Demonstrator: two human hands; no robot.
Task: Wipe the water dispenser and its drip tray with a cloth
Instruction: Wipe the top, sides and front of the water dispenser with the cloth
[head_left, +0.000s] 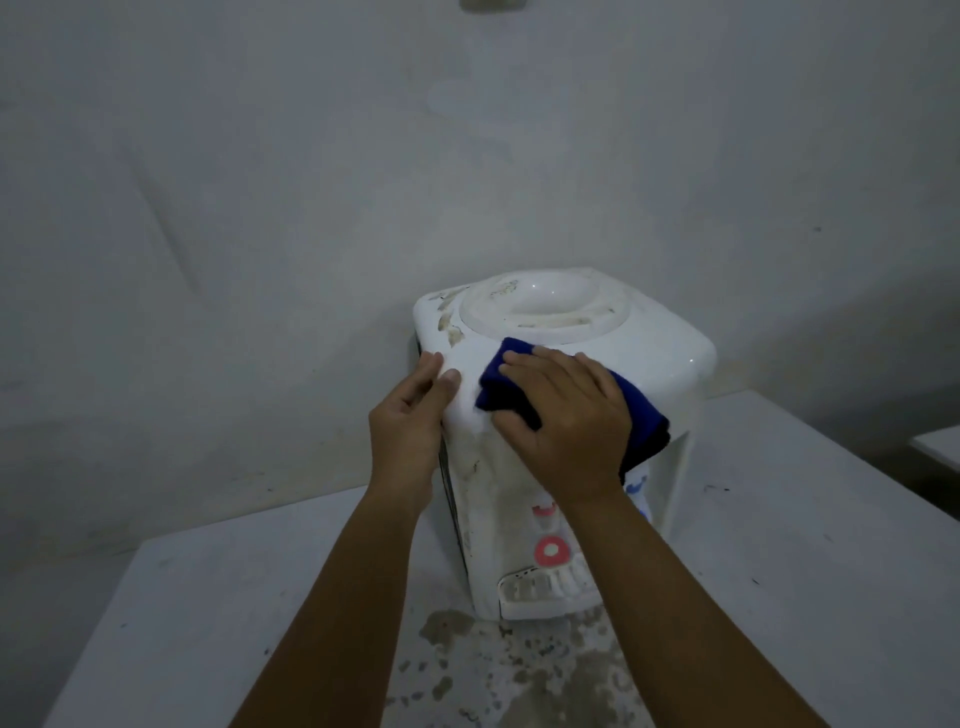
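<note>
A white tabletop water dispenser (654, 358) stands on a white table, its top stained with brown marks around the round bottle seat. My right hand (571, 421) presses a folded dark blue cloth (501, 374) flat against the dispenser's top front edge. My left hand (413, 415) rests on the dispenser's upper left corner, fingers straight, thumb on the front face. Below my right forearm show a red tap (550, 552) and the white slotted drip tray (540, 592). The blue tap is mostly hidden behind my right wrist.
The white table (234, 597) has a rough, peeling patch (519, 670) just in front of the dispenser. A plain grey-white wall (363, 182) rises close behind. A second white surface edge (935, 444) shows at the far right.
</note>
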